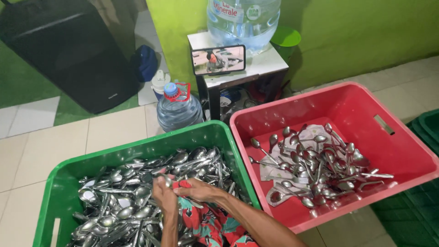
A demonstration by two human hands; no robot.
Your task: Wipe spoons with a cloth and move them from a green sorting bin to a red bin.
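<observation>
My left hand (164, 194) and my right hand (196, 188) meet over the green crate (59, 183), both closed around a red floral cloth (208, 224) and a spoon (165, 179) pressed into it. Under my hands the crate is heaped with a pile of metal spoons (123, 206). Just beside it on the right stands a red crate (393, 151), touching it, with a smaller heap of spoons (320, 167) lying on a pale cloth (270, 171). Beyond the crates, on the tiled floor (114, 130), stand a water bottle (178, 110) and a small stand (256, 68) carrying a propped phone (218, 59) and a large water jug (242, 20).
</observation>
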